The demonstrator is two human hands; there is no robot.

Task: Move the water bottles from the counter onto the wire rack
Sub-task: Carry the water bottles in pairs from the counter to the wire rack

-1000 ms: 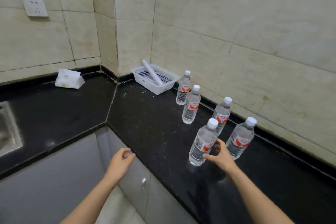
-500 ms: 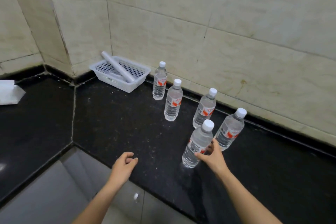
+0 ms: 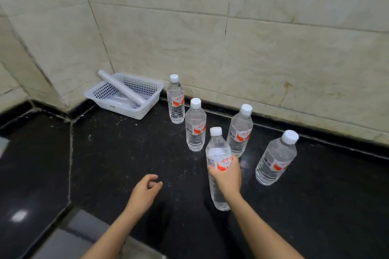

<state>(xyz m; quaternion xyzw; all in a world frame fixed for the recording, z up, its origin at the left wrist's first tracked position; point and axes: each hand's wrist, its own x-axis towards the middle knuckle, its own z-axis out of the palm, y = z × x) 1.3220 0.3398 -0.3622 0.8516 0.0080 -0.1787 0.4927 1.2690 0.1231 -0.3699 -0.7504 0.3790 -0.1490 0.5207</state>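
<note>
right hand (image 3: 226,176): fingers wrapped round the label band of the held bottle (image 3: 217,153), thumb side towards the camera. Firm grip.
held bottle: cap up, leaning slightly. Base sits low in the head view and looks clear of the bench (image 3: 126,153), but I can't confirm the gap.
left hand (image 3: 145,192): over the bench near its front edge, fingers loosely curled, holding nothing.
other bottles: four upright on the bench, none touched. Back bottle (image 3: 175,101) is just beside the basket, then second bottle (image 3: 195,126), third bottle (image 3: 240,132), and right-end bottle (image 3: 275,157) set apart from the rest.
wire rack: not in view, so I can't say where it is or whether anything is on it.
progress: early, judging by this layout. One bottle in hand, not yet placed, with four more to fetch.
next: carry the held bottle to the rack and set it upright. The left hand is free to take a second bottle.
risk: third bottle stands close behind the held one, so a careless swing could knock it over.
clutter: white basket (image 3: 147,109) in the corner with a roll (image 3: 121,87) lying across it. Not in the way.
</note>
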